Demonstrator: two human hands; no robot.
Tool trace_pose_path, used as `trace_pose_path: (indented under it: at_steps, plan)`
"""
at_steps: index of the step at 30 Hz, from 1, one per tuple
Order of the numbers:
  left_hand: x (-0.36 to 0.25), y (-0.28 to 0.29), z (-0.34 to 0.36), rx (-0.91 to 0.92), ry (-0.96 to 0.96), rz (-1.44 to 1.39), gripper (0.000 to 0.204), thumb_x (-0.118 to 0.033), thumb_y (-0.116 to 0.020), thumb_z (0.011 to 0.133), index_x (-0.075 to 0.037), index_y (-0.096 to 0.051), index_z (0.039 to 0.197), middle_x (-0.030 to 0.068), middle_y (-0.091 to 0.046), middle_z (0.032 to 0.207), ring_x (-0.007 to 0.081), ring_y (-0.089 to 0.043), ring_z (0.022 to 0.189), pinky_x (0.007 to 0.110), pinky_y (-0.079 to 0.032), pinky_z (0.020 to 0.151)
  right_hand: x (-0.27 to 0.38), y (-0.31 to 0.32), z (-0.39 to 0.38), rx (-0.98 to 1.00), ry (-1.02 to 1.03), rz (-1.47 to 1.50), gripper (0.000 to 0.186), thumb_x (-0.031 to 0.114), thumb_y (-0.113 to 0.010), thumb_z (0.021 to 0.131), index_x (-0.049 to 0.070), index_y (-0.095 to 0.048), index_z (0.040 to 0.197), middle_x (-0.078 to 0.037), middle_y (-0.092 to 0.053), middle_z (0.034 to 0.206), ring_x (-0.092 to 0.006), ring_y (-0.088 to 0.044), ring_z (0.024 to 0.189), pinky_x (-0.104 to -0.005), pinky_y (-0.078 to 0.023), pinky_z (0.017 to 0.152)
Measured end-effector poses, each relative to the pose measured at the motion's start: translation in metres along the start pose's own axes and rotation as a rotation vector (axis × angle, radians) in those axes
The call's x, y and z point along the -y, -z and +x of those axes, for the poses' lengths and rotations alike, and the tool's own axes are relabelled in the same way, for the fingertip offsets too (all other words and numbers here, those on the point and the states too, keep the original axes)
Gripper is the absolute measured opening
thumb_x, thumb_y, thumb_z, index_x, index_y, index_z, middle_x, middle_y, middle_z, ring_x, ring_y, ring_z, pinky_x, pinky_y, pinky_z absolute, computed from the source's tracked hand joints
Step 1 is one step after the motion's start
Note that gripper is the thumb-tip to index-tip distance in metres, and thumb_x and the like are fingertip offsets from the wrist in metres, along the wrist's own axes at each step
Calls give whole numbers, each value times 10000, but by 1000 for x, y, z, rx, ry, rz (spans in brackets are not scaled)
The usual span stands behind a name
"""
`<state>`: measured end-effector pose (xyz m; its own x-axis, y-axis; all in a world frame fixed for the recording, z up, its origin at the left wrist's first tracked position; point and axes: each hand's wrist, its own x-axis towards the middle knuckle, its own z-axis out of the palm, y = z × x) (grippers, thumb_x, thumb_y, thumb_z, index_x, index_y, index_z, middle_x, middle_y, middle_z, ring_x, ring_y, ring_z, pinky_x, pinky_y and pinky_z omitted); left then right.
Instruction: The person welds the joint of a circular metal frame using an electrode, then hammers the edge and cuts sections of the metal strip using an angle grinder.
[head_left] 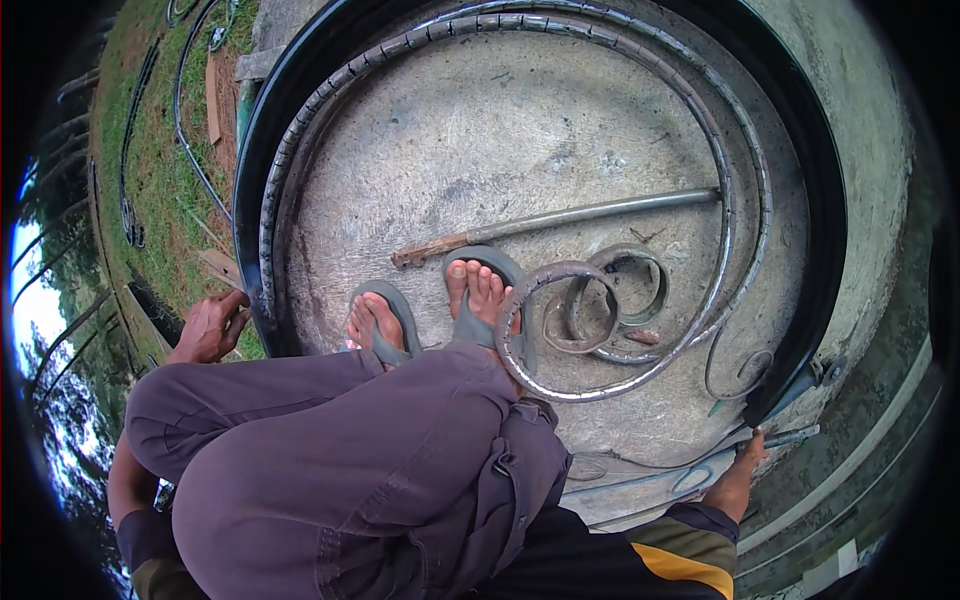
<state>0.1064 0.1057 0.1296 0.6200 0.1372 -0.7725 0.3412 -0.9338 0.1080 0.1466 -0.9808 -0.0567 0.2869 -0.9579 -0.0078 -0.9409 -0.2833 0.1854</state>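
A wide black band [822, 150] curves in a large arc around the floor in front of me. My left hand [207, 328] is closed at its left end, fingers bent against the band's outer edge. At the opposite end, my right hand [738, 476] grips the band's lower tip; part of these fingers is hidden. Inside the arc lies a long notched grey strip [440, 32], looped round and ending in a smaller ring [513, 345] beside my right foot.
My sandalled feet [480, 285] stand on the concrete floor [450, 130]. A metal pipe [600, 212] with a rusty end lies ahead of them. Short curled strip rings [655, 285] sit right of my foot. Thin cords [640, 465] lie near my right arm. Grass [180, 130] borders the left.
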Motion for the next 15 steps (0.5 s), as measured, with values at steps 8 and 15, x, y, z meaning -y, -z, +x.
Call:
trace_pose_path:
  at_steps: [8, 15]
  plan:
    - [108, 12, -34, -11, 340, 124, 157, -148, -632, 919, 3, -635, 964, 233, -649, 785, 419, -660, 782, 486, -489, 693, -14, -23, 4, 87, -79, 120, 781, 456, -793, 805, -47, -569, 1359, -208, -675, 1259, -330, -614, 1197, -440, -429, 1050]
    - [256, 57, -100, -257, 522, 188, 231, -196, -636, 917, 19, -647, 999, 208, -645, 793, 347, -636, 734, 430, -485, 696, -25, -43, 12, 242, -158, 313, 699, 431, -789, 808, -48, -631, 1291, -197, -701, 1205, -321, -642, 1136, -457, -456, 1004]
